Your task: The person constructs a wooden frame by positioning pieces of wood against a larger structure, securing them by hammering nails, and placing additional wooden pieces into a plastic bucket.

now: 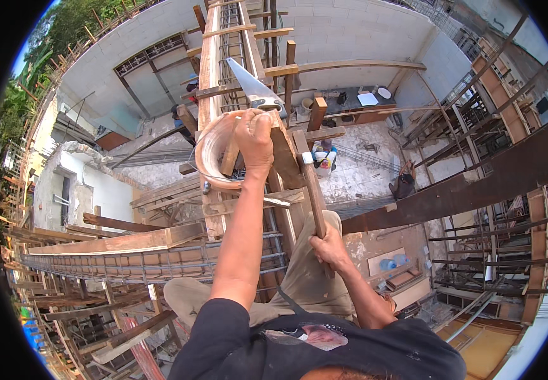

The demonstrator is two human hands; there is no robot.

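My left hand [255, 140] is closed, knuckles up, over the right side of a round brown bucket [207, 149] that sits on the timber beam formwork. What its fingers hold, if anything, is hidden. Just beyond the fist lies a handsaw [248, 82], its silver blade pointing away and its handle end close to my knuckles. Lower and to the right, my right hand [329, 247] grips a long wooden stick [315, 196] near its lower end. The stick slants up beside a thick timber block [284, 155], with a small white patch [307, 158] near its top.
Steel reinforcing bars [231, 47] run inside the long formwork [210, 57] ahead. Another rebar-filled beam [115, 244] branches left. A dark beam [464, 190] crosses on the right. Far below, people [324, 157] are on the floor, among planks and props.
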